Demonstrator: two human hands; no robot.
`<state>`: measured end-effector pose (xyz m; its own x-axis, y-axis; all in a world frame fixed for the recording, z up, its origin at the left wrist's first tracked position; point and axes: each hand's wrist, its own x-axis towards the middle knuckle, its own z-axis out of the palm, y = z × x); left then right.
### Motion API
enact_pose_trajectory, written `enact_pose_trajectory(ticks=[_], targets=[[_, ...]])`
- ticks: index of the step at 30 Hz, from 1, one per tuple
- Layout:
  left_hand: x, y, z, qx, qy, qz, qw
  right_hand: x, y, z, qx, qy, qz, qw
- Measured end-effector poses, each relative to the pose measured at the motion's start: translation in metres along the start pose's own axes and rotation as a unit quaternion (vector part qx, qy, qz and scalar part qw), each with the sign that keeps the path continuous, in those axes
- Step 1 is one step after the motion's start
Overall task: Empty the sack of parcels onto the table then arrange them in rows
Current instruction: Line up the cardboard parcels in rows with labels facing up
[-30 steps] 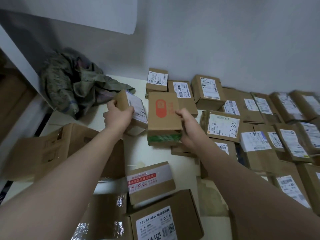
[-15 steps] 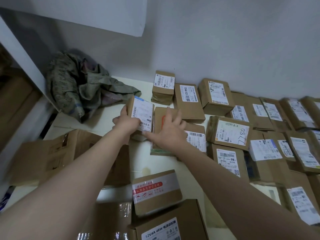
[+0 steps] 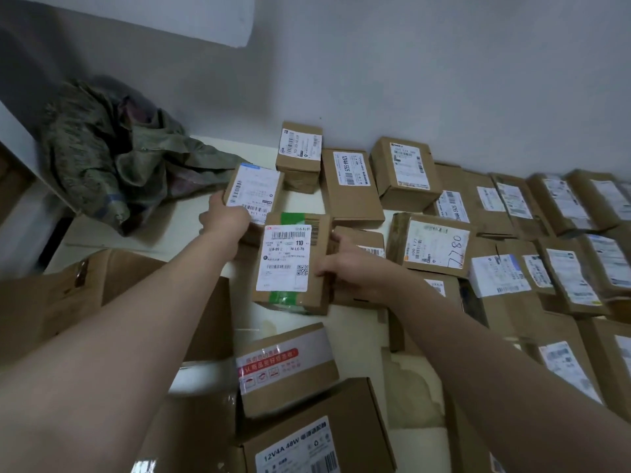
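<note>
At frame centre, the left hand (image 3: 223, 220) is gripping a tilted white-labelled parcel (image 3: 254, 192) while the right hand (image 3: 345, 268) is pinching the green-taped parcel (image 3: 290, 264). Either one-handed hold risks slipping, knocking neighbouring parcels (image 3: 433, 247) on the counter (image 3: 177, 216) crooked.

This is a single wide-angle view from the person's head, facing forward and steeply down onto the bench (image 3: 355, 322). It sits close: the left forearm (image 3: 136, 319) and right forearm (image 3: 478, 353) fill the lower frame, coming in from 7 and 5 o'clock. Near the centre, the left grip (image 3: 223, 220) holds a labelled parcel (image 3: 252, 192) and the right grip (image 3: 345, 268) holds a green-taped parcel (image 3: 290, 264). The wall (image 3: 444, 80) takes up the upper half, from 10 to 2 o'clock. Its joint with the bench slants down toward 3 o'clock. The sack (image 3: 112, 165) lies at 10 o'clock, and the rows of parcels (image 3: 512, 233) run out to 3 o'clock.
</note>
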<state>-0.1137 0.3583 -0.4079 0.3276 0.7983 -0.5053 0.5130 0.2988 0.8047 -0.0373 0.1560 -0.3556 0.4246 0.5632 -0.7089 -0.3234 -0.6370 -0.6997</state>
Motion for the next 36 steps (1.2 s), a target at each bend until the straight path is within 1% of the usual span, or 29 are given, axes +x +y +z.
enact_pose_trajectory(ticks=[2, 4, 6, 8, 9, 11, 13, 15, 17, 20, 22, 25, 26, 27, 28, 29, 31, 33, 35, 36], targets=[[0.0, 0.002, 0.003, -0.001, -0.005, -0.003, 1.0, -0.002, 0.003, -0.001, -0.061, -0.012, 0.01, 0.998], [-0.002, 0.004, 0.006, -0.008, -0.011, -0.006, 1.0, -0.005, 0.008, 0.001, -0.084, -0.004, 0.013, 0.996], [-0.006, 0.004, 0.011, -0.009, -0.019, 0.007, 1.0, -0.004, 0.013, 0.0, -0.082, 0.033, -0.005, 0.996], [-0.01, 0.001, 0.017, -0.014, -0.025, 0.016, 0.999, -0.006, 0.014, -0.001, -0.129, 0.069, -0.035, 0.989], [-0.011, 0.0, 0.019, -0.017, -0.023, 0.017, 0.999, -0.008, 0.013, -0.003, -0.149, 0.07, -0.043, 0.985], [-0.014, 0.001, 0.022, -0.012, -0.005, 0.014, 1.0, -0.014, 0.009, -0.007, -0.162, 0.044, -0.048, 0.985], [-0.017, 0.002, 0.024, 0.0, 0.011, 0.007, 1.0, -0.018, 0.008, -0.009, -0.203, 0.028, -0.061, 0.977], [-0.02, 0.004, 0.029, 0.002, 0.002, -0.005, 1.0, -0.019, 0.006, -0.004, -0.237, 0.026, -0.088, 0.967], [-0.026, 0.004, 0.033, 0.011, -0.026, -0.016, 0.999, -0.015, 0.007, 0.002, -0.242, 0.044, -0.106, 0.964], [-0.036, 0.004, 0.037, 0.077, -0.061, 0.009, 0.995, -0.002, 0.01, 0.008, -0.25, 0.11, -0.113, 0.955], [-0.04, 0.002, 0.033, 0.082, -0.096, 0.026, 0.992, 0.006, 0.014, 0.008, -0.232, 0.172, -0.117, 0.95], [-0.059, -0.003, 0.02, 0.085, -0.168, 0.003, 0.982, 0.009, 0.021, 0.005, -0.184, 0.249, -0.148, 0.939], [-0.065, -0.006, 0.018, 0.109, -0.191, -0.01, 0.976, 0.009, 0.023, 0.002, -0.175, 0.269, -0.152, 0.935], [-0.07, -0.011, 0.016, 0.145, -0.205, -0.006, 0.968, 0.006, 0.025, 0.0, -0.176, 0.283, -0.148, 0.931], [-0.075, -0.014, 0.015, 0.19, -0.206, 0.008, 0.96, 0.004, 0.027, -0.002, -0.183, 0.289, -0.139, 0.929], [-0.081, -0.016, 0.014, 0.233, -0.19, 0.015, 0.954, 0.001, 0.029, -0.003, -0.191, 0.29, -0.129, 0.929], [-0.091, -0.016, 0.014, 0.278, -0.15, -0.004, 0.949, -0.005, 0.035, -0.006, -0.206, 0.283, -0.114, 0.93], [-0.099, -0.016, 0.016, 0.284, -0.125, -0.039, 0.95, -0.015, 0.039, -0.005, -0.213, 0.276, -0.108, 0.931], [-0.108, -0.015, 0.018, 0.256, -0.11, -0.038, 0.96, -0.025, 0.046, -0.003, -0.216, 0.271, -0.109, 0.932], [-0.111, -0.015, 0.021, 0.224, -0.103, -0.023, 0.969, -0.031, 0.05, -0.002, -0.217, 0.266, -0.111, 0.933]])
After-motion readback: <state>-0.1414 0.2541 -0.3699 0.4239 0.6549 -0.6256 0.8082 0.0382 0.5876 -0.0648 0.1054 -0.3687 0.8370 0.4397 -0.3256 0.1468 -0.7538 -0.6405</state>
